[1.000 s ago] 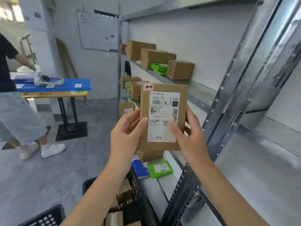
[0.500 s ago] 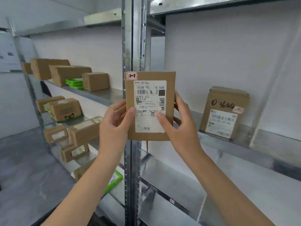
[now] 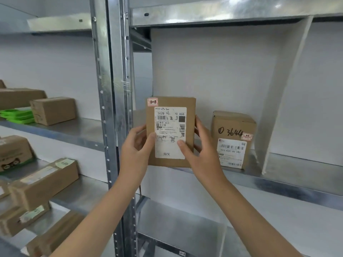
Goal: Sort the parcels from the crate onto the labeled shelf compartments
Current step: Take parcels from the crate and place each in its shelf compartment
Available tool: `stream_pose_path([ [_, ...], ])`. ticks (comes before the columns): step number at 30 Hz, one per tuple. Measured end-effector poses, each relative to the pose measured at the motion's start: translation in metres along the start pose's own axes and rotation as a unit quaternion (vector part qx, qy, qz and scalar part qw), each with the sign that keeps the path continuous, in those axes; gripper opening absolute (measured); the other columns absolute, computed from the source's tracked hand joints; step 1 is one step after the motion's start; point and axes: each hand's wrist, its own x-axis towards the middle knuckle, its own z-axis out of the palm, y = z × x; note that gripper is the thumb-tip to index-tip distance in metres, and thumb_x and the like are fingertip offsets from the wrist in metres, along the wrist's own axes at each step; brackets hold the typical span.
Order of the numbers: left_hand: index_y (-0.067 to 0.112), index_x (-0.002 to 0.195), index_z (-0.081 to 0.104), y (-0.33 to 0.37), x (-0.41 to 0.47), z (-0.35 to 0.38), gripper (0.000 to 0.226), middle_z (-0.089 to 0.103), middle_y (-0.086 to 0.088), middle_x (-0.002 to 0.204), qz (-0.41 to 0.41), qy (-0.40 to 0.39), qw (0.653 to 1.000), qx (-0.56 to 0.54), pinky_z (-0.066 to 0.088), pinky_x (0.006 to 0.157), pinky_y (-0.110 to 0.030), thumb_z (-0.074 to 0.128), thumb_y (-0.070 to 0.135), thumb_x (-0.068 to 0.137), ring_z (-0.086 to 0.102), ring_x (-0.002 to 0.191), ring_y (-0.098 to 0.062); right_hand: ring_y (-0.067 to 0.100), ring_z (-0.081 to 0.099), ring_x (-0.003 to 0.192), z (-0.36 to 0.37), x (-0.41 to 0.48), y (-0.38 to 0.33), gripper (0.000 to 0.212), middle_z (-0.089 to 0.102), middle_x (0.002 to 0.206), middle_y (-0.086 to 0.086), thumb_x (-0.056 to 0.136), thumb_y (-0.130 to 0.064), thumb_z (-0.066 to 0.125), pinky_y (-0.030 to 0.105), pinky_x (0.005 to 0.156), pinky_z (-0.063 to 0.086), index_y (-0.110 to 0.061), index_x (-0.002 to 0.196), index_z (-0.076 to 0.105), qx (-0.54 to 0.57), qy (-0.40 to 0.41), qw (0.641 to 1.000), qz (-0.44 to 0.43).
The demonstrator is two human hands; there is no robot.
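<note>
A flat brown cardboard parcel [image 3: 189, 108] with a white shipping label and a small red "H" sticker is held upright in front of a metal shelf compartment [image 3: 241, 175]. My left hand [image 3: 136, 151] grips its left edge, thumb on the label. On the right edge sits my right hand [image 3: 200, 153], thumb also on the label. Inside the same compartment, to the right, stands another brown parcel [image 3: 233, 125] marked "3644" with a similar "H" sticker. The crate is out of view.
A steel upright post [image 3: 115, 108] stands just left of the held parcel. A white divider panel [image 3: 278, 101] bounds the compartment on the right. Left shelves carry several brown boxes [image 3: 53, 110] and green packets [image 3: 18, 115]. A lower shelf [image 3: 185, 225] lies below.
The view swung right from the crate and floor towards the shelving. Both hands carried the parcel up and forward to the compartment that holds the "3644" parcel.
</note>
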Motion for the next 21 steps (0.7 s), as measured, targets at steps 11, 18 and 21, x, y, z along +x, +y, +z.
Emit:
stream_pose_path([
  [11,0.014,0.126,0.056,-0.056,0.049,0.002,0.029,0.068,0.002,0.122,-0.002,-0.052,0.998,-0.040,0.052,0.090,-0.016,0.055,0.007,0.098,0.064,0.111,-0.004,-0.007,0.038,0.136,0.026,0.018,0.030,0.073,0.046,0.145,-0.022,0.092,-0.018,0.069,0.038,0.112,0.043,-0.035,0.151,0.030,-0.042,0.049,0.996,0.056],
  [18,0.017,0.134,0.055,-0.077,0.072,0.009,0.034,0.065,0.007,0.125,-0.002,-0.063,0.998,0.000,0.053,0.090,-0.016,0.053,0.020,0.101,0.061,0.113,0.001,-0.015,0.041,0.129,0.039,0.034,0.043,0.066,0.051,0.142,-0.019,0.092,-0.020,0.069,0.020,0.105,0.046,-0.030,0.149,0.036,-0.066,0.088,0.991,0.075],
  [21,0.017,0.136,0.054,-0.082,0.079,0.012,0.035,0.065,0.008,0.127,-0.005,-0.066,0.998,0.019,0.051,0.089,-0.013,0.052,0.022,0.101,0.060,0.115,0.001,-0.016,0.040,0.129,0.042,0.041,0.047,0.067,0.050,0.144,-0.016,0.092,-0.018,0.069,0.022,0.106,0.046,-0.030,0.149,0.035,-0.071,0.091,0.990,0.077],
])
